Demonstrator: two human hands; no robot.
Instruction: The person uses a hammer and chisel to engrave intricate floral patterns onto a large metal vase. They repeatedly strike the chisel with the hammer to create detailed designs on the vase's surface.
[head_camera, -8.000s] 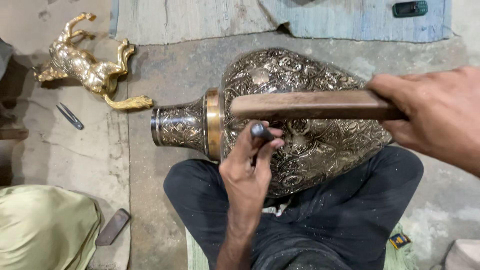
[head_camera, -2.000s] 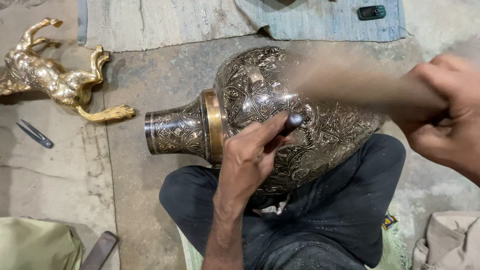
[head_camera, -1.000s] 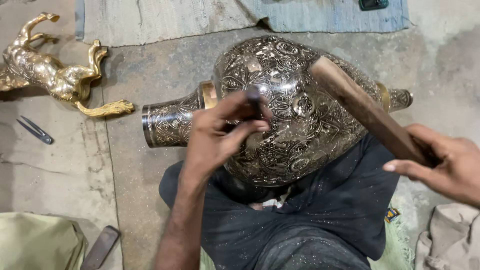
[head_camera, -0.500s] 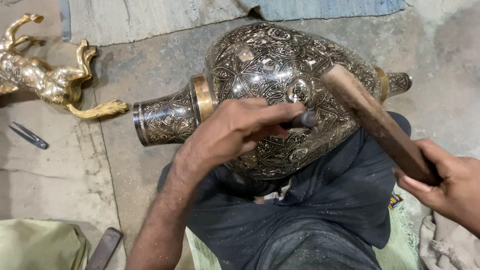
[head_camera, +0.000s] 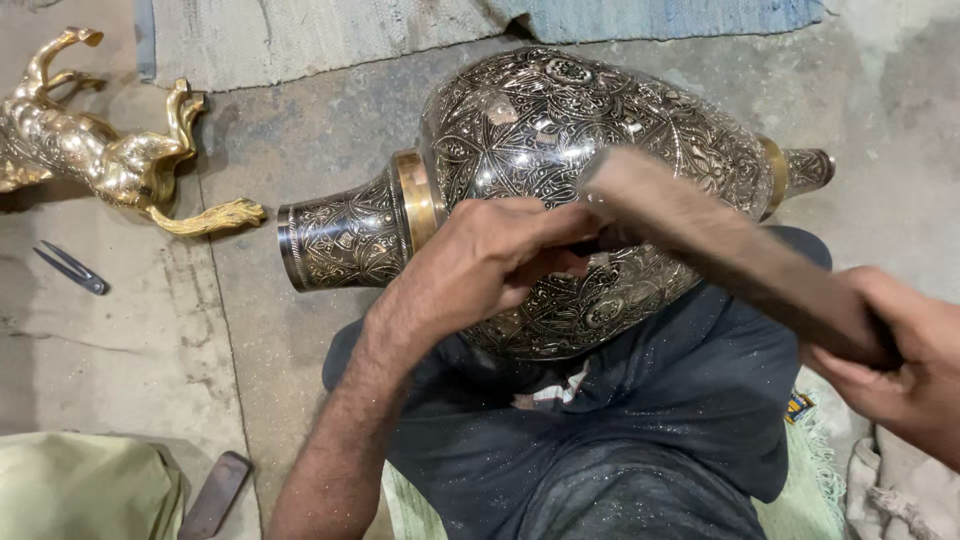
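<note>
on the concrete floor (head_camera: 250, 330) an engraved metal vase (head_camera: 560, 160) lies sideways; left hand (head_camera: 490, 265) pinches a small tool against its belly, right hand (head_camera: 900, 355) grips a wooden mallet (head_camera: 720, 255) above.

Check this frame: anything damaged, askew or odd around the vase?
Nothing looks damaged. The engraved vase lies on its side across the lap, steadied by the left hand. The right hand holds a motion-blurred wooden mallet. A brass animal figure lies toppled on the floor.
</note>
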